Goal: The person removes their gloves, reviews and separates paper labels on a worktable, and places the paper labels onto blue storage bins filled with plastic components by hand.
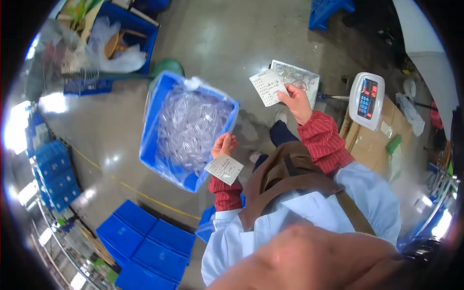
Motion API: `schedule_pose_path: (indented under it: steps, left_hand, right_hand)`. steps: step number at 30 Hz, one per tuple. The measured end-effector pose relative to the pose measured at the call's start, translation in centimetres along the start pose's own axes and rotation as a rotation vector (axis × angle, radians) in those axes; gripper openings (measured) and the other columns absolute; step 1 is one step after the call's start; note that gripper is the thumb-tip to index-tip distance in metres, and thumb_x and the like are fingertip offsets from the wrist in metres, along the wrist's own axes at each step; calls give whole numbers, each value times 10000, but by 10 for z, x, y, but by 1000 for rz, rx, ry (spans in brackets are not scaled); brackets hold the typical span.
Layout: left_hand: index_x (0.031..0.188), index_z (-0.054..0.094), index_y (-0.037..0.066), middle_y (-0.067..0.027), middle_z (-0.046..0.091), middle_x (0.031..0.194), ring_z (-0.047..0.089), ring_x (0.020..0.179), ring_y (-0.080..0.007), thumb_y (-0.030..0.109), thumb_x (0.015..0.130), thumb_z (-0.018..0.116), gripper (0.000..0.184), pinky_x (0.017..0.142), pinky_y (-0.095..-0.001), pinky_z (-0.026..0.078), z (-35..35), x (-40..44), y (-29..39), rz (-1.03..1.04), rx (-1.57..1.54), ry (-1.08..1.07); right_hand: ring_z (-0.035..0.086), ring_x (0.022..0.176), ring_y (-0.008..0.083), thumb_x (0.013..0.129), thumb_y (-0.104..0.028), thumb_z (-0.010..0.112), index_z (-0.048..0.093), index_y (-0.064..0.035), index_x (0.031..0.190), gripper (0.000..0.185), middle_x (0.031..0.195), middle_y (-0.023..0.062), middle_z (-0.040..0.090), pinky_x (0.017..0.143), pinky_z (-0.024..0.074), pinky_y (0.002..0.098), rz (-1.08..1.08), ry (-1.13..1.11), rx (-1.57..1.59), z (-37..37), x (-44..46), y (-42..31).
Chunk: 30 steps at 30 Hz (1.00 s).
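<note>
My right hand (296, 103) pinches a handwritten and printed paper slip (265, 89) between thumb and fingers, above a weighing platform (313, 81). A second paper slip (224, 170) is at my left hand (224, 145), across the wrist. Its fingers are curled at the near rim of a blue bin (192, 181); whether they also touch the rim is unclear. Clear bagging lines this bin, which is full of small clear plastic pieces (191, 128).
A scale display (367, 102) with red digits stands right, beside cardboard (369, 145). Blue lidded crates (157, 246) sit lower left. At upper left a blue container (151, 41) holds plastic bags. A blue stool (328, 10) stands at the top. Yellow tape (140, 192) crosses the floor.
</note>
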<state>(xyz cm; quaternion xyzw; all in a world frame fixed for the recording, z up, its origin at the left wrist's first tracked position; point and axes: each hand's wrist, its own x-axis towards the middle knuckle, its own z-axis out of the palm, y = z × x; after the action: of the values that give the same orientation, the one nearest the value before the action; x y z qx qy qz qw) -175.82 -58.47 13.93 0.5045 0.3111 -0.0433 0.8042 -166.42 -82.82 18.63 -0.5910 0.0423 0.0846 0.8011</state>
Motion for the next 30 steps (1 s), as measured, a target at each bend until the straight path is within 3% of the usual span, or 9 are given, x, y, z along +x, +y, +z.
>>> schedule_pose_path:
  steps: [5, 6, 12, 13, 19, 20, 26, 27, 30]
  left_hand:
    - [869, 585, 26, -54, 597, 737, 558, 607, -95, 123, 783, 574, 131, 572, -224, 483, 145, 91, 47, -29, 30, -121]
    - [876, 582, 26, -52, 595, 734, 560, 612, -100, 122, 786, 570, 132, 584, -232, 487, 183, -6, 83, -2, 56, -158]
    - [887, 573, 19, -60, 589, 745, 558, 618, -104, 120, 787, 568, 143, 584, -227, 484, 274, 125, 129, -72, 72, -292]
    - [888, 572, 17, -61, 588, 745, 557, 618, -104, 120, 788, 567, 145, 582, -227, 484, 298, 64, 161, -68, 74, -293]
    - [890, 569, 8, -60, 585, 747, 551, 626, -102, 136, 792, 563, 161, 577, -210, 473, 393, 246, 250, -104, 211, -451]
    - [890, 569, 7, -60, 585, 747, 550, 626, -101, 135, 793, 562, 161, 579, -211, 472, 408, 222, 287, -108, 230, -444]
    - [885, 569, 3, -63, 585, 741, 542, 615, -93, 127, 783, 574, 160, 579, -215, 468, 475, 331, 365, -99, 325, -477]
    - [883, 569, 0, -64, 584, 739, 541, 613, -93, 126, 782, 576, 161, 575, -214, 468, 483, 318, 383, -98, 316, -468]
    - [877, 566, -7, -67, 583, 733, 539, 608, -90, 125, 781, 576, 163, 566, -211, 467, 490, 344, 380, -93, 316, -490]
  right_hand:
    - [512, 753, 52, 780, -55, 525, 533, 21, 903, 145, 841, 26, 577, 693, 398, 191, -25, 95, 10, -63, 110, -72]
    - [513, 752, 53, 780, -56, 525, 533, 22, 901, 145, 840, 28, 579, 695, 398, 192, -73, 85, 9, -69, 40, -159]
    - [519, 753, 63, 780, -57, 518, 527, 30, 912, 159, 846, 37, 579, 692, 400, 198, -14, 215, 125, -94, 176, -172]
    - [519, 752, 63, 780, -58, 517, 526, 30, 914, 161, 844, 36, 578, 689, 401, 199, -43, 206, 164, -93, 138, -228]
    - [532, 756, 83, 791, -114, 529, 516, 15, 954, 209, 868, 48, 583, 703, 408, 228, -79, 274, 99, -97, 323, -226]
    - [532, 754, 87, 790, -115, 529, 518, 10, 953, 206, 869, 48, 582, 710, 408, 232, -57, 302, 82, -84, 317, -263]
    - [513, 714, 71, 776, -109, 531, 532, 21, 914, 190, 826, 34, 575, 657, 404, 208, -73, 349, 210, -61, 447, -283]
    - [512, 716, 72, 776, -111, 531, 531, 22, 915, 193, 831, 35, 575, 658, 404, 211, -65, 337, 237, -51, 444, -301]
    - [527, 787, 97, 796, -123, 521, 509, 9, 964, 214, 897, 47, 571, 736, 405, 242, -65, 317, 149, -54, 469, -291]
